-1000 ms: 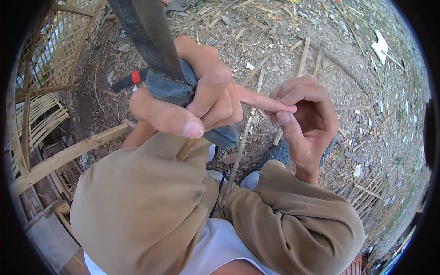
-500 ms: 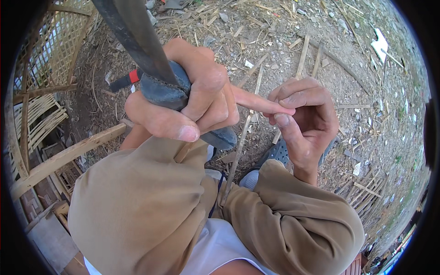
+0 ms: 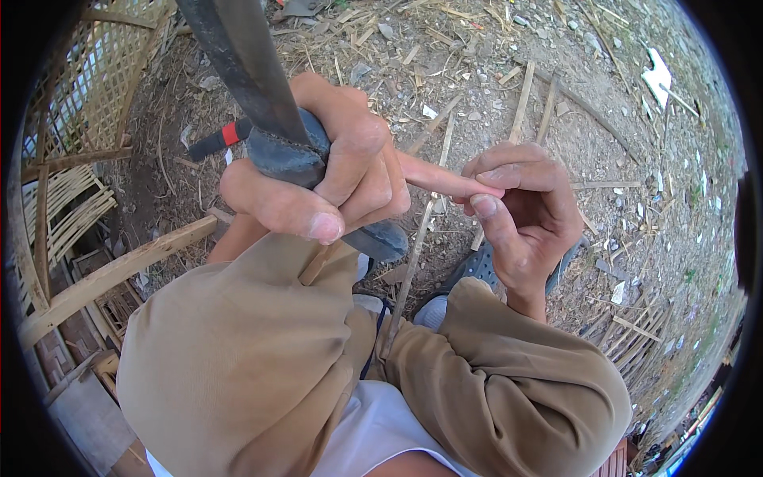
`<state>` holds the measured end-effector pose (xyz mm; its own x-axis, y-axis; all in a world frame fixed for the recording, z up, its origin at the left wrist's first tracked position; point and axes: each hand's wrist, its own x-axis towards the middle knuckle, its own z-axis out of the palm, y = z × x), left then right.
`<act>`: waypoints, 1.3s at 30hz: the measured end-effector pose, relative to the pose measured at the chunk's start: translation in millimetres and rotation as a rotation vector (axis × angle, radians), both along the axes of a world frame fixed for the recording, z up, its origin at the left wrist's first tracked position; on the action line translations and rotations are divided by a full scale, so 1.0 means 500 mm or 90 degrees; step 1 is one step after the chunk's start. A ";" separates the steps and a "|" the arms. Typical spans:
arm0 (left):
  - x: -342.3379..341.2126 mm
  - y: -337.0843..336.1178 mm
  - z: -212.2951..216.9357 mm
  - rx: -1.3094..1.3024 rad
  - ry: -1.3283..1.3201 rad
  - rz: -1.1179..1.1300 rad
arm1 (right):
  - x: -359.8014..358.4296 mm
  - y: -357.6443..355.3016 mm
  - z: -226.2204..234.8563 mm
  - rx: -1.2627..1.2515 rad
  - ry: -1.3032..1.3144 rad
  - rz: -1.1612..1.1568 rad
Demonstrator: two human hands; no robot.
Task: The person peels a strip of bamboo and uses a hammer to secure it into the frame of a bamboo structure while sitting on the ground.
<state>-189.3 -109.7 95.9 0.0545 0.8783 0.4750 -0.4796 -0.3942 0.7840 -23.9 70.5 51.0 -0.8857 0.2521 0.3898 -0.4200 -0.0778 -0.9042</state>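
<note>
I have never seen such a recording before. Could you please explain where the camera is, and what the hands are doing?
There is no machine here: these are a person's two bare hands. Every picture comes from a camera worn on the head, looking down; its wide lens bends straight edges.

The left hand grips a dark blue handle, from which a dark blade points up and away. One finger of that hand reaches across, and the right hand pinches its tip.

Below are brown trousers. The earth ground is littered with wooden strips and pale scraps.
</note>
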 end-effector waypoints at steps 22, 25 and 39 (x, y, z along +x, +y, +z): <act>-0.092 -0.115 -0.138 -0.608 0.351 0.713 | 0.022 0.032 -0.366 0.393 -0.521 -0.125; -0.108 -0.142 -0.296 -0.803 0.445 0.738 | 0.034 -0.023 -0.406 0.265 -0.682 -0.020; -0.050 -0.174 -0.413 -0.796 0.960 0.855 | 0.041 -0.008 -0.280 -0.216 -0.574 -0.072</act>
